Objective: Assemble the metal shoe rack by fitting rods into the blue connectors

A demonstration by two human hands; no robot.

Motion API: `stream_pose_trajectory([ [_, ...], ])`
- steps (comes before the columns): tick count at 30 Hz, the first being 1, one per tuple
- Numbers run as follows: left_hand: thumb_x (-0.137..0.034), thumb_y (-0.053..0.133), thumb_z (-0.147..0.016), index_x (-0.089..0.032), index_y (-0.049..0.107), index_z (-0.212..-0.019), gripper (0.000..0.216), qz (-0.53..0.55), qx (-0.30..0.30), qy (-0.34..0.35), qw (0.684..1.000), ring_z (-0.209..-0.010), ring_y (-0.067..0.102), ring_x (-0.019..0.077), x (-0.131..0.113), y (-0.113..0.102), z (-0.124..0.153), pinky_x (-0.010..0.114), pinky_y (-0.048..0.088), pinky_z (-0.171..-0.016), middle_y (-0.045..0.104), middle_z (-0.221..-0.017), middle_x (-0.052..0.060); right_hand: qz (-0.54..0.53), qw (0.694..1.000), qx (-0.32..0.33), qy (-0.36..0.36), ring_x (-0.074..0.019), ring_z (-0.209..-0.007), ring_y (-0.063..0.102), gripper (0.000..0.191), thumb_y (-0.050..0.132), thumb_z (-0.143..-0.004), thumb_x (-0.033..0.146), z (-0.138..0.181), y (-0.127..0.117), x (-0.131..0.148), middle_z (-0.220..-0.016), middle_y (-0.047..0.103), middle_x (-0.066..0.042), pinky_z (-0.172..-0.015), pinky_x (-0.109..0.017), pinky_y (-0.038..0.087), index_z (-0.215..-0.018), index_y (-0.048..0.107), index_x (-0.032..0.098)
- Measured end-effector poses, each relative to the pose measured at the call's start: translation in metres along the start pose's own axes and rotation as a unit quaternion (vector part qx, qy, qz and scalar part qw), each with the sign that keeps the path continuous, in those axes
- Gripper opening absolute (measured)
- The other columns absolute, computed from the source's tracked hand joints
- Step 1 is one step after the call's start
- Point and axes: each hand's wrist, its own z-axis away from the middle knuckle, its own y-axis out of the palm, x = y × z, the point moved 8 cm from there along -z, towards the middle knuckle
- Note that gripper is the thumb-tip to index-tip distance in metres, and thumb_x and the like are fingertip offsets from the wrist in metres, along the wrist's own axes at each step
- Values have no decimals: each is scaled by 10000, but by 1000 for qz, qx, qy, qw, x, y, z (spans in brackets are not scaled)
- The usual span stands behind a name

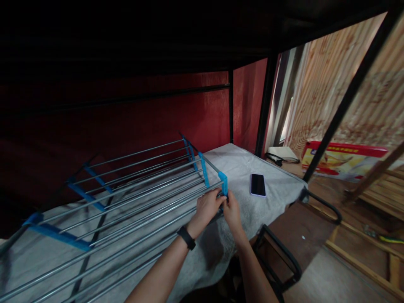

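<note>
A folding drying rack (151, 185) with grey metal bars and blue plastic joints lies across a surface covered with a grey-white cloth (243, 164). Both of my hands meet at its right end, just below a blue corner joint (224, 179). My left hand (208, 205), with a black watch (186, 237) on the wrist, has its fingers closed on the rack. Close beside it, my right hand (232, 209) grips the same corner. The exact part between the fingertips is hidden.
On the cloth to the right lies a phone (258, 185). Black metal posts (267, 105) and a dark upper bunk frame the space. Black curved handles (280, 256) stand at the bed's edge. A red and yellow box (342, 160) rests on the floor by the wooden pieces.
</note>
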Motion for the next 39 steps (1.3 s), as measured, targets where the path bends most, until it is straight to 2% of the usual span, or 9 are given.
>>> stream_pose_trajectory([
  [6, -470, 597, -894, -322, 690, -1177, 333, -37, -15, -39, 998, -1056, 681, 279, 0, -4, -1, 346, 465, -846, 758, -1096, 65, -8, 1000, -11, -3, -231, -979, 633, 243, 446, -908, 247, 0, 1, 6, -1070, 688, -75, -914, -398, 484, -1058, 637, 248],
  [9, -462, 600, -895, -332, 693, -1157, 307, -70, -31, -52, 996, -1032, 689, 246, -5, -7, 2, 315, 471, -838, 764, -1062, 42, -7, 1000, -25, 1, -229, -945, 638, 225, 458, -898, 236, 0, 0, 4, -1049, 695, -77, -894, -393, 489, -1027, 642, 242],
  [14, -436, 523, -942, -277, 714, -1047, 269, -134, -28, -41, 990, -946, 706, 249, -12, -5, 6, 330, 481, -800, 763, -1001, 73, -11, 1000, -19, 3, -226, -868, 629, 204, 497, -866, 212, -1, -1, 3, -973, 701, -66, -830, -378, 495, -1002, 646, 241],
  [17, -416, 531, -941, -281, 714, -1024, 243, -126, -14, -28, 992, -961, 704, 240, -11, -3, 6, 319, 478, -792, 763, -1016, 64, -11, 1000, -11, 0, -226, -890, 625, 232, 498, -873, 226, -1, -1, 5, -1000, 700, -64, -843, -377, 488, -1050, 647, 242],
  [23, -390, 508, -948, -257, 720, -983, 252, -122, -24, -1, 992, -955, 703, 238, -11, -3, 9, 313, 471, -766, 764, -994, 69, 4, 1000, -9, -11, -216, -848, 615, 233, 489, -864, 218, 1, -2, 7, -942, 685, -57, -790, -351, 488, -1038, 643, 227],
  [30, -335, 510, -938, -278, 725, -1016, 236, -98, -14, -6, 995, -956, 701, 220, -9, -3, 5, 292, 469, -777, 766, -1017, 49, 32, 999, -18, -3, -223, -854, 624, 240, 488, -865, 211, 2, -2, 3, -971, 692, -71, -817, -368, 485, -1053, 638, 221],
  [35, -316, 531, -917, -277, 737, -1030, 238, -89, -3, -3, 996, -991, 694, 228, -9, -1, 4, 294, 476, -800, 763, -1045, 55, 33, 999, -28, -10, -214, -817, 616, 245, 484, -852, 178, 3, -3, 3, -906, 691, -55, -776, -349, 491, -1030, 645, 229],
  [39, -310, 514, -926, -281, 736, -1035, 248, -82, -5, -14, 997, -991, 695, 226, -5, -1, 3, 296, 478, -802, 764, -1054, 48, 36, 999, -31, -12, -225, -876, 627, 254, 485, -862, 194, 3, -3, 4, -970, 698, -72, -816, -365, 494, -1058, 643, 226],
])
